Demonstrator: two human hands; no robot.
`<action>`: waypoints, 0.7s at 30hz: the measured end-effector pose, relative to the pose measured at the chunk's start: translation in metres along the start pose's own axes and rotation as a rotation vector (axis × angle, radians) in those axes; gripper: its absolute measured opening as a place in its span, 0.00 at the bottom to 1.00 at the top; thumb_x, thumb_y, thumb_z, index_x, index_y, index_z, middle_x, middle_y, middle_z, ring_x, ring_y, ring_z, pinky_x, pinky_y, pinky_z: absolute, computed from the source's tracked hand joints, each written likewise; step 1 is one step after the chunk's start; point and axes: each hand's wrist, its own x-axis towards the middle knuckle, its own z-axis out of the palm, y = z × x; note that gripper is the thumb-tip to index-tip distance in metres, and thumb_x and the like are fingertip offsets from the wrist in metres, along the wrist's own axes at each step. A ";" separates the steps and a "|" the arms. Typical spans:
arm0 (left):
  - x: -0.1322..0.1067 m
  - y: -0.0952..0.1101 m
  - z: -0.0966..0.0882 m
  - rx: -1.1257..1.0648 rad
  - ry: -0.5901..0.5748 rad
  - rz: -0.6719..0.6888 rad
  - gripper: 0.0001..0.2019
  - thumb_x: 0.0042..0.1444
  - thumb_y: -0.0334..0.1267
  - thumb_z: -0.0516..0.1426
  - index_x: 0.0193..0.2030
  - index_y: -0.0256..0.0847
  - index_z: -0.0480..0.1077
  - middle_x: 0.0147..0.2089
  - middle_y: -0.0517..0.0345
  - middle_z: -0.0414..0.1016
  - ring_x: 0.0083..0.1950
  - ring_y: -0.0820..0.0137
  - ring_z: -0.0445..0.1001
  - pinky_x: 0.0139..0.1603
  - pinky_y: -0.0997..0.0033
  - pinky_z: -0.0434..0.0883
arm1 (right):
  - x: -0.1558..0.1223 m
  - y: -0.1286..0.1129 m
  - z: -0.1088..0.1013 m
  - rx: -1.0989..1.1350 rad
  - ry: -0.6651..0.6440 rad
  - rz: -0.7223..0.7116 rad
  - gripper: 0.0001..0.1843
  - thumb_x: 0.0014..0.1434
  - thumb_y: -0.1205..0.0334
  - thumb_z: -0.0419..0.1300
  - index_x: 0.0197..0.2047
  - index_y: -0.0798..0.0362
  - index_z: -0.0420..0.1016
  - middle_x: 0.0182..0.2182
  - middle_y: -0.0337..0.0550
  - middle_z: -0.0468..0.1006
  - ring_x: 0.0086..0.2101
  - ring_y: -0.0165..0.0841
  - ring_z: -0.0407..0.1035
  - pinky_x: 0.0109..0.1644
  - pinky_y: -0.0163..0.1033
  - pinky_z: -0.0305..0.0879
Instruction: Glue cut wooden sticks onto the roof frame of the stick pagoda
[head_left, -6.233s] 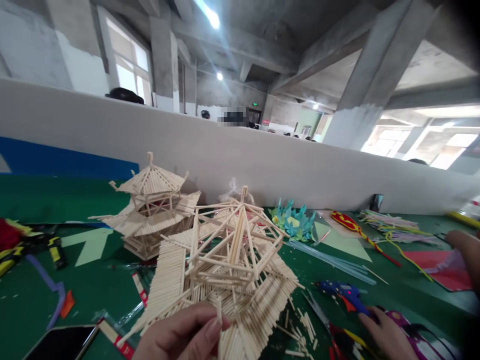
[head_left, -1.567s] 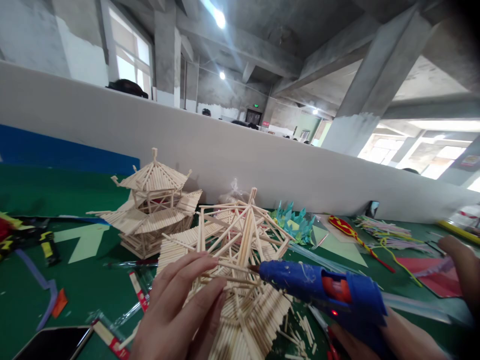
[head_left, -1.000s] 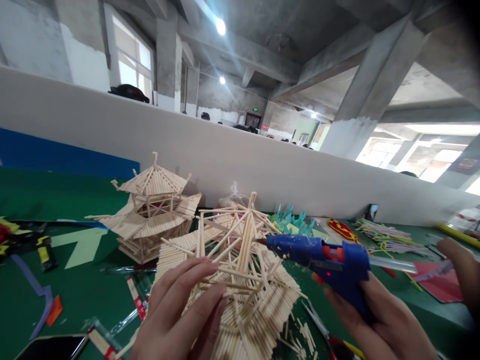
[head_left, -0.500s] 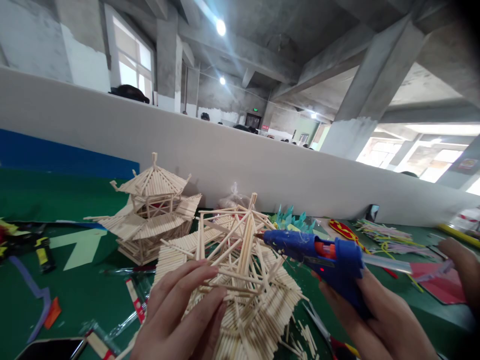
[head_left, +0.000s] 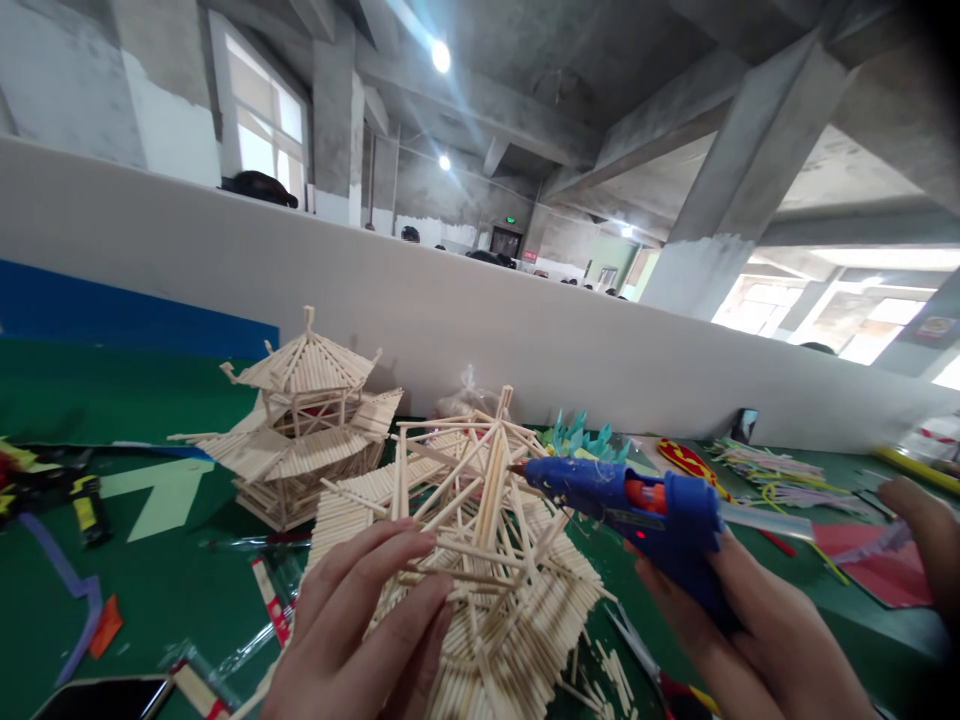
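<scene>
My left hand (head_left: 367,620) grips the near-left side of a pagoda model (head_left: 491,500) built from thin wooden sticks, fingers bent over its sticks. Its upper roof is an open frame, and its lower roof is covered with rows of sticks. In my right hand (head_left: 765,630) is a blue hot glue gun (head_left: 622,495), its red light on and a clear glue stick (head_left: 765,521) poking out the back. The gun's nozzle points left, at the sticks just below the roof peak; whether it touches them I cannot tell.
A second stick pagoda (head_left: 300,430) stands behind at left. Scissors (head_left: 637,645) and cut stick pieces (head_left: 611,680) lie at front right. Another person's hand (head_left: 922,520) is at the right edge, near red paper (head_left: 877,570). A white partition (head_left: 525,330) runs behind the green table.
The glue gun and my right hand have shifted very slightly left. My left hand and the pagoda model look the same.
</scene>
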 end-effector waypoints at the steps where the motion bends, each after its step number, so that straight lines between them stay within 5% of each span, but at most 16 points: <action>1: 0.000 0.000 0.000 0.001 -0.003 -0.002 0.11 0.50 0.20 0.52 0.39 0.35 0.67 0.49 0.49 0.63 0.53 0.58 0.61 0.46 0.57 0.65 | 0.001 -0.001 0.000 0.013 -0.002 0.006 0.07 0.54 0.62 0.53 0.38 0.51 0.64 0.20 0.36 0.71 0.18 0.28 0.65 0.19 0.27 0.66; 16: 0.000 0.000 0.000 0.011 -0.002 0.017 0.11 0.49 0.19 0.53 0.39 0.33 0.67 0.48 0.48 0.63 0.53 0.58 0.61 0.47 0.58 0.63 | -0.001 0.003 0.003 0.123 -0.008 0.045 0.04 0.55 0.64 0.51 0.37 0.52 0.63 0.23 0.38 0.73 0.23 0.29 0.69 0.25 0.27 0.67; 21: 0.000 0.001 -0.001 -0.004 -0.008 -0.004 0.12 0.50 0.20 0.52 0.40 0.35 0.66 0.48 0.49 0.63 0.53 0.58 0.61 0.48 0.59 0.63 | 0.001 0.004 0.013 0.266 0.049 0.188 0.08 0.55 0.62 0.53 0.40 0.52 0.65 0.26 0.39 0.73 0.25 0.29 0.68 0.28 0.28 0.66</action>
